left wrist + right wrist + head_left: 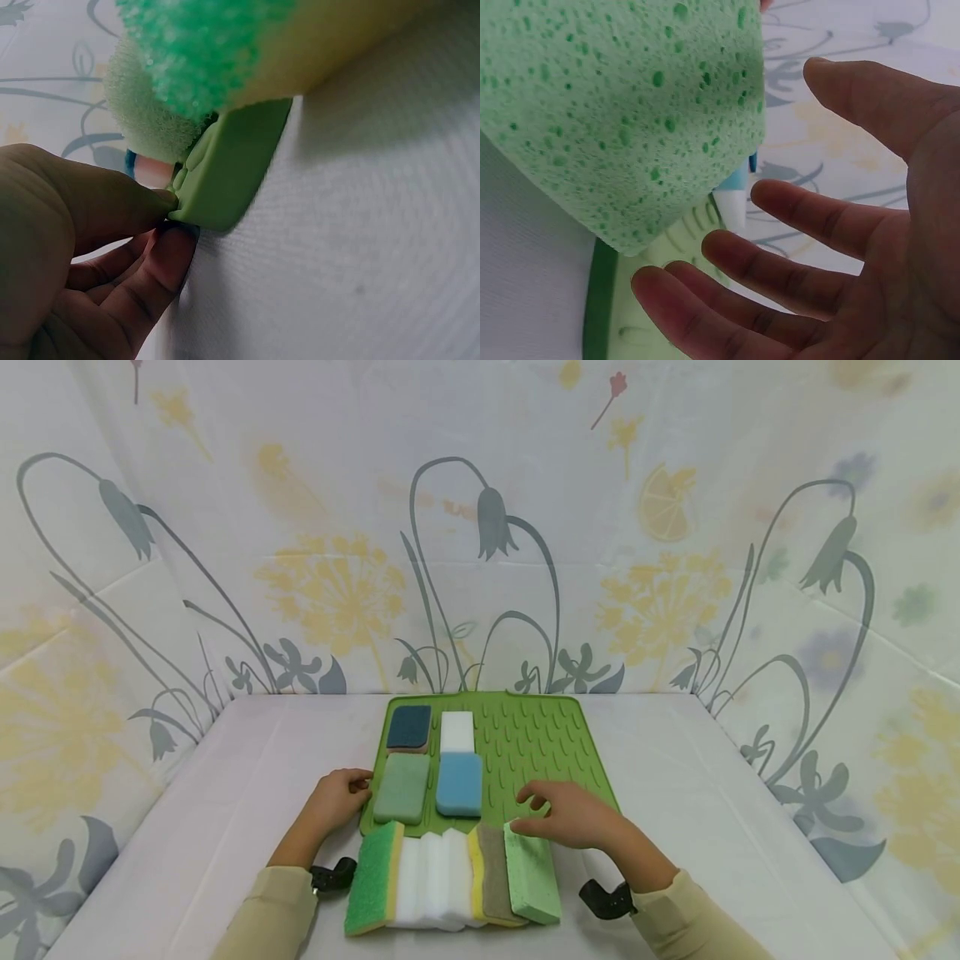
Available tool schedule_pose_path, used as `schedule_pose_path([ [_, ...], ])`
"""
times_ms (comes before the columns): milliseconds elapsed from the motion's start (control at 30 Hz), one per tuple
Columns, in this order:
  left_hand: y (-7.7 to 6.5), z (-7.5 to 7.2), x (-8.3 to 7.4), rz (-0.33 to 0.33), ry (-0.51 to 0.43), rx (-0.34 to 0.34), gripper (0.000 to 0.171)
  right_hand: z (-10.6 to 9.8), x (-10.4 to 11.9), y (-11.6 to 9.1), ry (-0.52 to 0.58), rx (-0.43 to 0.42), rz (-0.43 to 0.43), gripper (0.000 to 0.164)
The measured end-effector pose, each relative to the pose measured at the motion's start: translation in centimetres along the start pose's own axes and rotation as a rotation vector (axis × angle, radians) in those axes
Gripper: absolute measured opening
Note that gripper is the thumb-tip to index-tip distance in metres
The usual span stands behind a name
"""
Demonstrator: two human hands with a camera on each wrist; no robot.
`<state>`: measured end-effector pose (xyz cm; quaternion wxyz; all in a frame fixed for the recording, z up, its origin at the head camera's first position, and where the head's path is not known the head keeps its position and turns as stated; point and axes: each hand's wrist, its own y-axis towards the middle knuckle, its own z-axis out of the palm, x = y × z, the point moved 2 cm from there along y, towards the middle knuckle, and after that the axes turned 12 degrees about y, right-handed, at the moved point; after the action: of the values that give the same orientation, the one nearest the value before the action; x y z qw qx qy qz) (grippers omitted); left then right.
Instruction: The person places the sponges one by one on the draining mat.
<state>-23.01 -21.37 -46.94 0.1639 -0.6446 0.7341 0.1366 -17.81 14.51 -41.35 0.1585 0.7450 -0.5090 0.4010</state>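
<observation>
My left hand (pixel 339 797) pinches the left edge of a green drying mat (pixel 540 743) between thumb and fingers, seen close up in the left wrist view. Over the mat's right front part hovers my right hand (pixel 573 814), fingers spread and holding nothing in the right wrist view. Just by it, a light green pored sponge (pixel 534 881) ends a row of sponges standing on edge. That row also has a green-and-yellow scrub sponge (pixel 373 878), several white sponges (pixel 433 881) and a grey-and-yellow sponge (pixel 497 877).
Four corners of a block on the mat's left half are a dark blue sponge (pixel 409 727), a white sponge (pixel 457 732), a pale green sponge (pixel 402 787) and a blue sponge (pixel 459 785). A white cloth (pixel 690 777) covers the table; a flower-patterned curtain (pixel 480 527) hangs behind.
</observation>
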Motion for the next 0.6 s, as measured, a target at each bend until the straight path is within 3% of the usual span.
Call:
schedule_pose_path([
  [600,0.1,0.2,0.2,0.01,0.001,-0.001,0.036,1.5,-0.6,-1.3,0.055,-0.014,-0.008,0.048],
])
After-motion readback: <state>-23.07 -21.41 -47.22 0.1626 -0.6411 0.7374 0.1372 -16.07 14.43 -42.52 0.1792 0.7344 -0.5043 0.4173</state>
